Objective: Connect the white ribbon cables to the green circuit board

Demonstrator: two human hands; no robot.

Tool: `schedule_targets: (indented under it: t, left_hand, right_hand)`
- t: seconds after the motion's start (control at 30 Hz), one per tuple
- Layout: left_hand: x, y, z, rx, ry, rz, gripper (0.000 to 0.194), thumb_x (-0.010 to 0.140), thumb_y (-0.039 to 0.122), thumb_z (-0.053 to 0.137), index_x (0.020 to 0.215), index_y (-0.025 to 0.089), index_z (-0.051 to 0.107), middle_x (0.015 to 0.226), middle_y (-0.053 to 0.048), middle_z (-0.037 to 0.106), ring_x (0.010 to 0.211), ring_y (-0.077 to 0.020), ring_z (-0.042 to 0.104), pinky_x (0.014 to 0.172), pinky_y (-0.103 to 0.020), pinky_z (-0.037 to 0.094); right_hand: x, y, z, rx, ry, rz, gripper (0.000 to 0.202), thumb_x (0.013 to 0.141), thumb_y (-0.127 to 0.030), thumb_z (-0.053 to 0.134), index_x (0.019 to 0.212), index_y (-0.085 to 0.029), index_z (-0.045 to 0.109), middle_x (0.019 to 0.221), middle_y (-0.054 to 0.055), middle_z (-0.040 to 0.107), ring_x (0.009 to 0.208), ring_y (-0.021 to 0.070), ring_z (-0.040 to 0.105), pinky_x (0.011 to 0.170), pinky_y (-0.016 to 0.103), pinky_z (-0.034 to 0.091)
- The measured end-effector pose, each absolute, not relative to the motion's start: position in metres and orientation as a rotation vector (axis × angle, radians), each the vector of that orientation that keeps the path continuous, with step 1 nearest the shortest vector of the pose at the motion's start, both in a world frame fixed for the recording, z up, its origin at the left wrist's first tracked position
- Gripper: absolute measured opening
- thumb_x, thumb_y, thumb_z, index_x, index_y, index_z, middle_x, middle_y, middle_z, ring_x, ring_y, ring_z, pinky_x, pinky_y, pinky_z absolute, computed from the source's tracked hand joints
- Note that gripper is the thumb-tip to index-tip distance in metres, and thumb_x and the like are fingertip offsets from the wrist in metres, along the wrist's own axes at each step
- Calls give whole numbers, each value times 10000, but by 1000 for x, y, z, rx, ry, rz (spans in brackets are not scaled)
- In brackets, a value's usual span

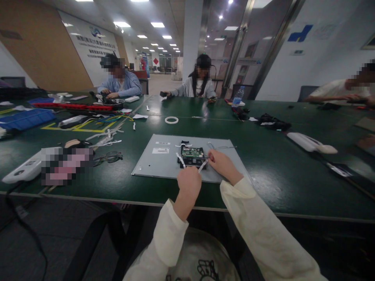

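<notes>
A flat grey panel [156, 160] lies on the green table in front of me, with white labels on its left part. On the panel sits a green circuit board [191, 152] on a black plastic holder [191, 160]. My left hand [189, 182] is closed at the near edge of the holder; its fingertips are hidden. White strips [180, 159] stick up on both sides of that hand. My right hand [222, 163] is closed in a pinch at the board's right edge, and what it holds is too small to make out. Thin wires [224, 147] lie just behind it.
Left of the panel are eyeglasses [110, 157], a white power strip [31, 166] and a blue tray [27, 119]. A white tape roll [171, 120] lies beyond the panel. Farther right are a water bottle [238, 96] and a white device [310, 143]. Several people sit around the table.
</notes>
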State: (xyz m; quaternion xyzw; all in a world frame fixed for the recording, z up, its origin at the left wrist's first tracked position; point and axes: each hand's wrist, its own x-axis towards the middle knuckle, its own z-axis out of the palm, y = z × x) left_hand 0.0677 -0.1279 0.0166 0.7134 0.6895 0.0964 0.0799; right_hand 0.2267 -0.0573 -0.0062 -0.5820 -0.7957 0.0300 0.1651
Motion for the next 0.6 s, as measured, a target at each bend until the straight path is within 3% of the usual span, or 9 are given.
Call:
schedule_targets:
  t: [0.6]
  left_hand:
    - [63,-131,20,2138,2049,273,286,828,141,379,857,122,663,805,-138,657,795,-243,645,664,-316,490]
  right_hand:
    - [238,-56,-4,-1690,-2210,23,226,795,-158,441,967,-164,587,889,56,578,757,136,512,697,231,362]
